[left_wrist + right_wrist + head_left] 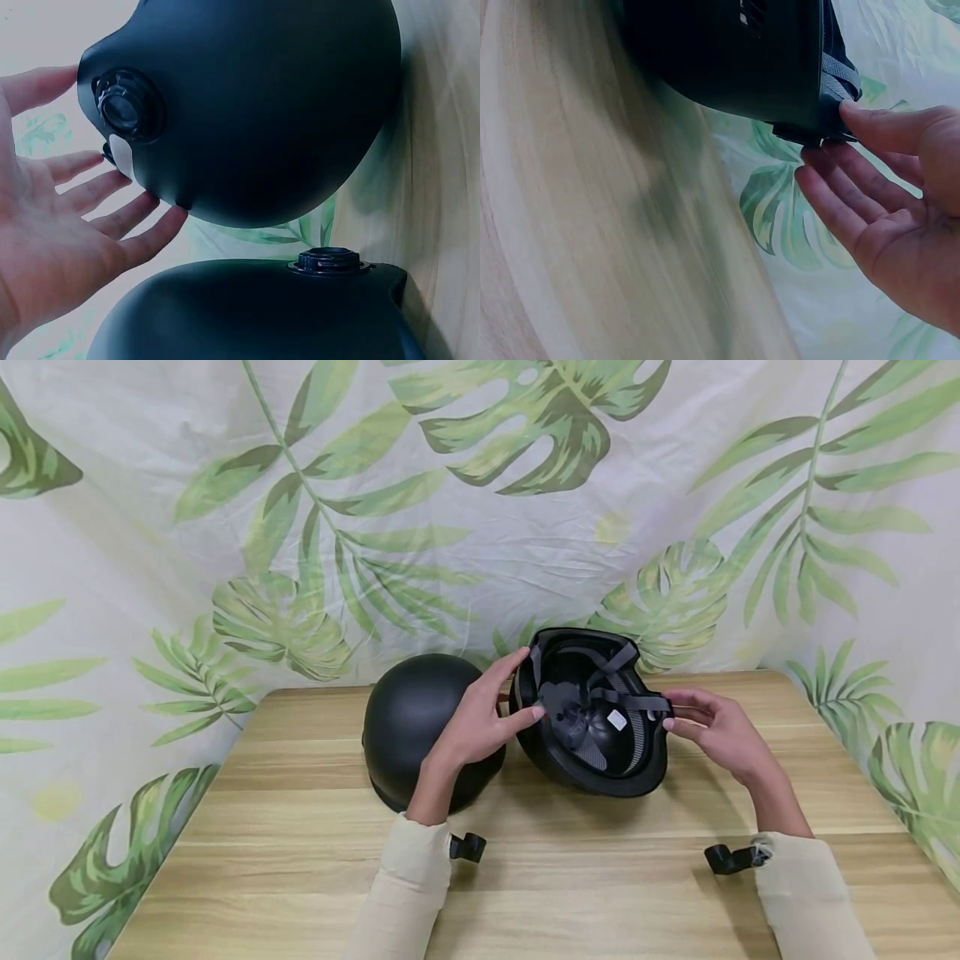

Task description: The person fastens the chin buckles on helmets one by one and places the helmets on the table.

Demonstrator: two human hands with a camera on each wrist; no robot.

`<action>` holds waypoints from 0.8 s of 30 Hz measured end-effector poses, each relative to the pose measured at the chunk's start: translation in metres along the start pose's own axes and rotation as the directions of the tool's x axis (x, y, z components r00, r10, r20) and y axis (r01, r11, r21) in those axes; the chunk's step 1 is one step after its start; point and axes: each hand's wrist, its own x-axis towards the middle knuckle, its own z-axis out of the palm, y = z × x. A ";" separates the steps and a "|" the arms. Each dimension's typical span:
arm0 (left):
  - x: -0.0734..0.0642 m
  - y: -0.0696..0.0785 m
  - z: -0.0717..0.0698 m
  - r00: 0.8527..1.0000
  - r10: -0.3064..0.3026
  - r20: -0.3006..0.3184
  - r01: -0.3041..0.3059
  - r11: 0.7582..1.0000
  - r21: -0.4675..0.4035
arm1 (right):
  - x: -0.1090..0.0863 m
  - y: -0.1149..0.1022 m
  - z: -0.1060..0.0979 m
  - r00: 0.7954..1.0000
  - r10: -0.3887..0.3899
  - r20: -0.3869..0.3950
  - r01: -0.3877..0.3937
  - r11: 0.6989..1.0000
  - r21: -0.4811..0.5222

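Observation:
A black helmet [566, 718] is tipped on its shell at the table's far side, its hollow inside turned up toward the head camera. Grey straps [637, 702] and a small white label [617, 720] show within. My left hand [480, 718] holds its left rim, thumb over the edge and fingertips against the outer shell near a round black knob [124, 109]. At the opposite rim, my right hand [720, 731] pinches the edge between thumb and fingers. A second black helmet [416, 718] lies dome up to the left, partly behind my left hand.
Both helmets rest on a wood-grain table [570, 893]. Behind it hangs a pale cloth [525, 568] printed with green leaves. A small black device [468, 847] sits at the left cuff, and another black device [723, 858] at the right cuff.

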 end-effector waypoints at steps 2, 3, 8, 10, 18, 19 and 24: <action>0.000 -0.001 -0.001 1.000 0.014 0.014 -0.014 1.000 -0.010 | 0.001 0.001 0.001 1.000 0.009 -0.003 -0.009 1.000 -0.010; 0.000 -0.001 -0.001 1.000 0.020 0.021 -0.020 1.000 -0.015 | 0.001 0.001 0.001 1.000 0.013 -0.007 -0.013 1.000 -0.014; 0.001 -0.001 -0.001 0.999 0.030 0.040 -0.030 1.000 -0.009 | 0.003 0.002 0.003 0.999 0.030 -0.019 -0.031 0.999 -0.014; 0.001 -0.002 0.000 0.999 0.022 0.038 -0.022 1.000 0.000 | 0.003 0.004 0.003 0.999 0.036 -0.019 -0.036 0.999 -0.017; 0.003 -0.001 0.008 0.999 -0.034 -0.025 0.034 0.999 -0.016 | 0.002 0.008 0.004 0.999 0.033 0.002 -0.033 0.999 0.009; 0.003 -0.001 0.009 0.998 -0.040 -0.041 0.040 0.999 -0.018 | 0.002 0.008 0.005 0.999 0.033 0.010 -0.033 0.999 0.015; 0.005 -0.001 0.014 0.989 -0.075 -0.127 0.073 0.997 -0.014 | 0.003 0.010 0.008 0.999 0.034 0.030 -0.035 0.999 0.015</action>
